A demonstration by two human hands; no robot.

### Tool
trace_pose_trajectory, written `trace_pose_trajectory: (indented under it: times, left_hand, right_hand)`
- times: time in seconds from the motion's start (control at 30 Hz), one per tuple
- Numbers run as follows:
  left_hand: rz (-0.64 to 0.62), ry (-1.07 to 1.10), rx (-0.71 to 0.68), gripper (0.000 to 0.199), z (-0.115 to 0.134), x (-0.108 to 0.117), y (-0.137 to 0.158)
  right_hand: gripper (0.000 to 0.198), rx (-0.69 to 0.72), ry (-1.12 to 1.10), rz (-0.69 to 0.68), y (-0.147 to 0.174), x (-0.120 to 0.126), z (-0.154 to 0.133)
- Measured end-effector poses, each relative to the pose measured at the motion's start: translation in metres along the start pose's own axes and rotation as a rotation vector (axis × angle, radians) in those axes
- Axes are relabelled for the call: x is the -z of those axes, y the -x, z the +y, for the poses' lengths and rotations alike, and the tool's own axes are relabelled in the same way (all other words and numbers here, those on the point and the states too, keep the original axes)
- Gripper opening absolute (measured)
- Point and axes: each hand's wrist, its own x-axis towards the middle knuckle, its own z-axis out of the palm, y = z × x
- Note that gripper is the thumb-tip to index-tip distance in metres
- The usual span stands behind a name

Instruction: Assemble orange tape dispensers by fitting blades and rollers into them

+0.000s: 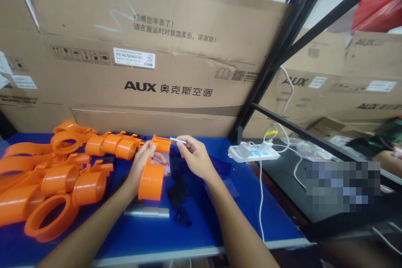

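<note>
My left hand (143, 161) is closed around an orange plastic part (151, 182) that has a wide ring at its lower end and a narrower piece at the top. In my right hand (195, 155), thumb and fingers pinch a thin silver strip (177, 141), whose far tip is at the right end of the part's upper piece. Whether the tip goes inside cannot be made out. Below the hands, several similar silver strips (153, 212) lie on the blue tabletop (201, 226). Black pieces (178, 192) lie beside the part, and a phone-like screen shows partly behind it.
Several more orange ring parts (61, 178) crowd the left of the table. A white power strip (253, 152) with plugs and a cable (260, 201) sits at the right. Behind stands a large cardboard box (176, 63); a black metal frame (276, 56) rises on the right.
</note>
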Motion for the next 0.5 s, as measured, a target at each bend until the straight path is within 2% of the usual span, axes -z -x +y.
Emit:
trace_pose_trajectory:
  times: [0.2, 0.4, 0.5]
  left_hand:
    - [-0.033, -0.091, -0.064, 0.045, -0.008, -0.001, 0.001]
    - [0.047, 0.012, -0.072, 0.043, -0.008, -0.006, 0.002]
    - [0.056, 0.04, -0.065, 0.044, -0.006, -0.007, 0.002]
  right_hand:
    - [0.032, 0.044, 0.007, -0.001, 0.0, -0.007, 0.007]
    - [0.038, 0.008, -0.016, 0.254, -0.002, -0.005, 0.012]
    - [0.033, -0.016, -0.047, 0.268, -0.003, 0.0, 0.01]
